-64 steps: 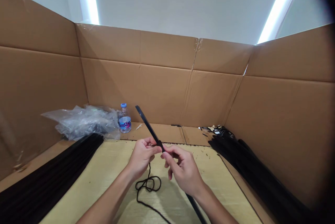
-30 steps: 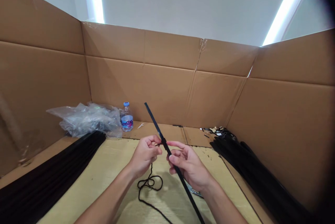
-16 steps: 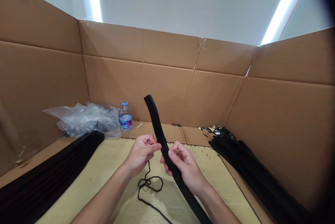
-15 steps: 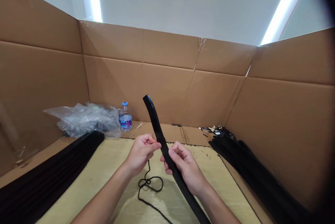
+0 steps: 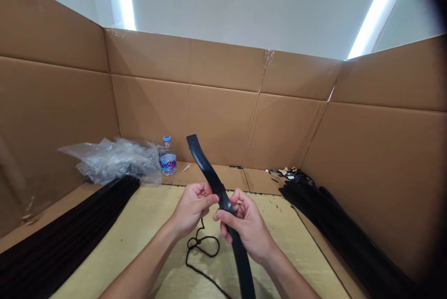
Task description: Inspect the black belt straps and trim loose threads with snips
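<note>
Black strip [image 5: 206,171] held up over the board [image 5: 291,238] between both hands, bowed, its top end rising in front of the cardboard wall [image 5: 216,124], its lower end running down past the right wrist and out of frame. Left hand [image 5: 193,210] closed, fingertips pressed to the strip's edge; right hand [image 5: 246,230] clamped around it, thumb across the front, fingers behind; the two hands close together on the same stretch. Thin cord [image 5: 202,248] lying in loose loops on the board just below the hands, one length rising toward the left hand (its end hidden by the fingers). Long stacks of black strips along both sides, left stack [image 5: 63,229] and right stack [image 5: 349,238]. Farther back by the wall, a crumpled plastic bag [image 5: 115,161], a water bottle [image 5: 167,159] and a small pile of scraps [image 5: 289,175]
</note>
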Action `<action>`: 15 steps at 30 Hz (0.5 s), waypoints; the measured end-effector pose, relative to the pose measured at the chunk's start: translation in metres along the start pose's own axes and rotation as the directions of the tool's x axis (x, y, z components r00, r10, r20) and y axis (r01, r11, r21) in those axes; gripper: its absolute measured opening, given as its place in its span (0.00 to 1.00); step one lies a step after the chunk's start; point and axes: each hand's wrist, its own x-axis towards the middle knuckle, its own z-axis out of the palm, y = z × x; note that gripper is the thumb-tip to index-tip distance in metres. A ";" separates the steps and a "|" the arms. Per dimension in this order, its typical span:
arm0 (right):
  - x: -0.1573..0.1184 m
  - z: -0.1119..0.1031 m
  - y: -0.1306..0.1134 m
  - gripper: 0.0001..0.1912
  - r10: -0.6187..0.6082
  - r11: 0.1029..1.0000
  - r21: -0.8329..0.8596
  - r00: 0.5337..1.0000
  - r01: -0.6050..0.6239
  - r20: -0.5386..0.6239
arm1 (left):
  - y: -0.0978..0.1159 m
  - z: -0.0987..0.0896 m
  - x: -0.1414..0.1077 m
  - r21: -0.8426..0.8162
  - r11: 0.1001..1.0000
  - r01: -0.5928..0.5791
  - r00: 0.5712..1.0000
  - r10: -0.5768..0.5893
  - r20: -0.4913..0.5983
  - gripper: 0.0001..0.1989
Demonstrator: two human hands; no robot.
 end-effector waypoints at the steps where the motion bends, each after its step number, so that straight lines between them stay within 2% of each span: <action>1: 0.000 -0.001 -0.001 0.19 -0.024 1.000 0.006 1.000 0.024 0.005 | 0.000 0.000 0.000 0.001 1.000 -0.009 1.000 0.009 0.001 0.23; 4: 0.001 -0.003 -0.005 0.15 -0.031 0.996 0.078 1.000 0.031 0.004 | 0.001 -0.002 0.001 0.005 1.000 -0.017 0.999 0.017 -0.030 0.22; 8: 0.003 -0.007 -0.004 0.17 0.064 0.991 0.119 0.998 -0.063 -0.006 | 0.001 -0.005 0.002 0.012 1.000 -0.020 0.999 0.020 -0.043 0.24; 10: 0.003 -0.008 -0.002 0.21 0.100 0.991 0.090 0.995 -0.101 0.017 | 0.000 -0.006 0.002 0.045 0.999 -0.005 1.000 0.006 -0.021 0.25; 15: 0.002 -0.009 -0.002 0.17 0.110 0.994 -0.006 0.990 -0.110 0.090 | 0.002 -0.005 0.000 0.073 0.997 0.031 0.999 -0.033 0.032 0.24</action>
